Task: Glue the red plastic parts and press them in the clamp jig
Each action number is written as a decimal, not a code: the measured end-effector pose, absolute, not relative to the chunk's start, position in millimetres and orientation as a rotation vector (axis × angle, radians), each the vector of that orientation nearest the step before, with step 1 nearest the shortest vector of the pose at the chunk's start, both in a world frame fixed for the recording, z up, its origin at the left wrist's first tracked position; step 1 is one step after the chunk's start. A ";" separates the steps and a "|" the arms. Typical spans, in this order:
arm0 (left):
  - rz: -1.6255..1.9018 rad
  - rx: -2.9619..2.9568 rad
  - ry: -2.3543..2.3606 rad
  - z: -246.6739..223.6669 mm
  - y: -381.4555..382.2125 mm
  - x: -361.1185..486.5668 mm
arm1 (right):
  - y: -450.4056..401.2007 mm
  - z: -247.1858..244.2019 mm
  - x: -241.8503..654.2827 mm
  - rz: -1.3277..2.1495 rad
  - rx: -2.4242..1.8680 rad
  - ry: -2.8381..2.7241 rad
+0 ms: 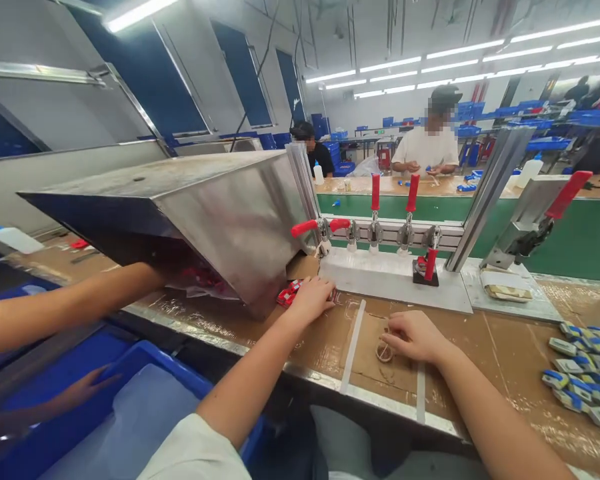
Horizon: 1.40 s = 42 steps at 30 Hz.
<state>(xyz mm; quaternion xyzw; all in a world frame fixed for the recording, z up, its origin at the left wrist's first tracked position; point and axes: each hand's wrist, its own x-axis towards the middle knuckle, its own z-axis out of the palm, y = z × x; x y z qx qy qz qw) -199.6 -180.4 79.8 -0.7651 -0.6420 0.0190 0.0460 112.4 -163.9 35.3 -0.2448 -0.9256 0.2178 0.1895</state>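
My left hand (313, 298) lies palm down on a small heap of red parts (287, 295) at the mouth of a tilted steel hopper (220, 207); its fingers curl over the parts. My right hand (414, 335) rests on the brown tabletop (500, 353) with fingers curled, touching a small ring-shaped piece (384, 352). Whether it grips the ring is hidden. Behind both hands stands a white fixture (395, 275) with a row of red-handled toggle clamps (375, 230).
A co-worker's arm (70, 307) reaches under the hopper from the left, and another hand (83, 393) hangs over a blue bin (150, 363). Blue-and-white parts (583, 370) lie at the right. A green conveyor (555, 233) runs behind, with seated people beyond.
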 end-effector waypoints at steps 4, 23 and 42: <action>-0.265 -2.490 -1.982 73.0 -177.2 -188.5 | -164.0 37.4 112.7 0.548 -0.560 -2.775; -1.499 -3.060 -1.782 9.7 -157.7 -82.5 | -153.0 29.6 122.2 1.068 -0.539 -2.119; -1.551 -3.115 -1.898 -3.1 -150.2 -80.0 | -130.8 12.3 120.8 0.774 -0.930 -1.936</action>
